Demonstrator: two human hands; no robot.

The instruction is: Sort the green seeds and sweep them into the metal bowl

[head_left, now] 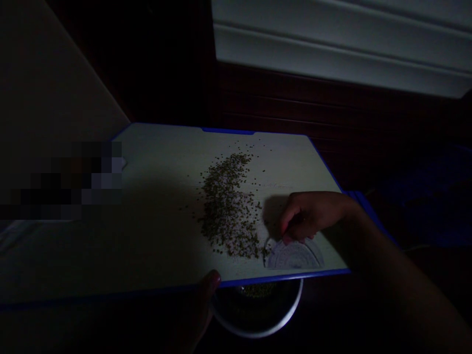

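Note:
A white, blue-edged tabletop (158, 147) stretches across the view in dim light. On it lies a loose heap of small green beans (228, 201), like mung beans, mixed with whitish grains. My right hand (308, 216) pinches a clear half-round plastic protractor (295, 255) by its curved side, just right of the heap, with its straight side towards the near edge. At that near edge, the thumb of my left hand (207, 295) lies over the blue rim; its fingers are in shadow below. A round bowl (285, 319) with a pale rim sits under the edge, with green beans inside.
Pale slatted panel (332, 44) and dark reddish-brown wood (276, 98) stand beyond the tabletop. A dark blue object (438, 196) is at the right. The far left holds a blurred-out patch beside a pale surface (55, 88).

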